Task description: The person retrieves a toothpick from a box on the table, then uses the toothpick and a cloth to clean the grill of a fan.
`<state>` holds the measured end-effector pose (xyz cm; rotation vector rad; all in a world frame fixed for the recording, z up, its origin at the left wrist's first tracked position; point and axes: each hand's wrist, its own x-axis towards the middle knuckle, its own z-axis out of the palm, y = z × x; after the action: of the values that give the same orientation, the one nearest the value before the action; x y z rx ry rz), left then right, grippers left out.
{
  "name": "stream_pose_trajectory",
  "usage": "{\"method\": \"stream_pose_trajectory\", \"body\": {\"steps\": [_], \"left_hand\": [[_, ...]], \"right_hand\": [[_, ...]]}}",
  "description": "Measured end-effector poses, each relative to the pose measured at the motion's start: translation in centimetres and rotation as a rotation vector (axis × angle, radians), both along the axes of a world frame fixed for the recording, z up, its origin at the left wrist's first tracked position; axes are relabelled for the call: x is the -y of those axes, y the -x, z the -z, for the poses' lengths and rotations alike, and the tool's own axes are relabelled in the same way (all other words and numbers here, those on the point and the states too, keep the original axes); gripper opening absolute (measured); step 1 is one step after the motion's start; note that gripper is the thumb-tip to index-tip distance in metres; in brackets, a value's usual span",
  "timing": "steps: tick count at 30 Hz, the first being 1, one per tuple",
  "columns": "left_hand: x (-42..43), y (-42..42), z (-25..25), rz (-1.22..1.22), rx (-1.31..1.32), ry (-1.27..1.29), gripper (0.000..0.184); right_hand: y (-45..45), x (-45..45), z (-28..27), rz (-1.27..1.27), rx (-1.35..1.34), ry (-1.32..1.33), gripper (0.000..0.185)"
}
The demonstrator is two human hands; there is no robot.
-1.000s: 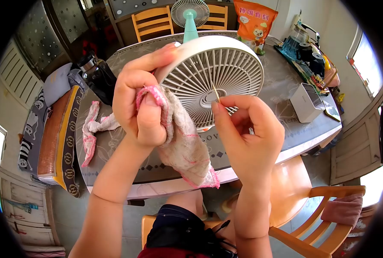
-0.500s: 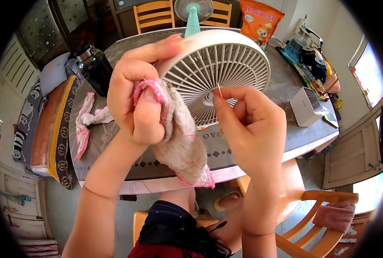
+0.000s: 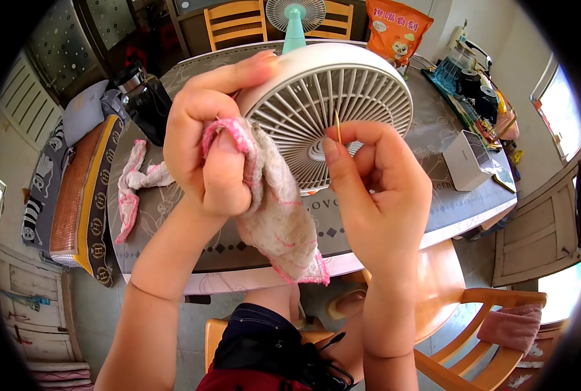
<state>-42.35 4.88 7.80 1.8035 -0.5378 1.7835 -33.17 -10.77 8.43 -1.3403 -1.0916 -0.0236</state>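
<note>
A round white fan head (image 3: pixel 375 70) with a slatted grille is held up above the table, tilted toward me. My left hand (image 3: pixel 205 140) grips its left rim, and a grubby white cloth with pink edging (image 3: pixel 280 228) is bunched in the same hand and hangs down in front. Between thumb and index finger, my right hand (image 3: pixel 381 176) pinches a thin wooden toothpick (image 3: pixel 338 125), its tip pointing up at the grille slats near the hub. I cannot tell whether the tip touches the slats.
On the table (image 3: pixel 218 257) lie another pink-edged cloth (image 3: pixel 132 189), a black flask (image 3: pixel 144 104), an orange snack bag (image 3: pixel 398 29), a white box (image 3: pixel 466 161) and a tray of items (image 3: pixel 460 85). A green fan base (image 3: pixel 295 34) stands behind. A wooden chair (image 3: pixel 499 339) is at right.
My right hand has tilted slightly and the toothpick now shows more of its length, its tip higher against the grille. The left hand keeps its hold on the fan and cloth.
</note>
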Motion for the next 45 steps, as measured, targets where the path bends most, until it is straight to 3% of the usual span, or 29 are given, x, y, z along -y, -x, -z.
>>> {"method": "stream_pose_trajectory", "body": {"steps": [14,31,45], "left_hand": [[0.3,0.0,-0.1,-0.015,-0.009,0.021,0.014],[0.3,0.3,0.0,0.033,-0.031,0.021,0.015],[0.8,0.0,0.1,0.014,-0.008,0.085,0.014]], "right_hand": [[-0.1,0.8,0.5,0.021,0.037,0.112,0.011],[0.2,-0.7,0.7,0.052,-0.064,-0.178,0.006],[-0.1,0.5,0.4,0.000,0.018,0.021,0.007]]}}
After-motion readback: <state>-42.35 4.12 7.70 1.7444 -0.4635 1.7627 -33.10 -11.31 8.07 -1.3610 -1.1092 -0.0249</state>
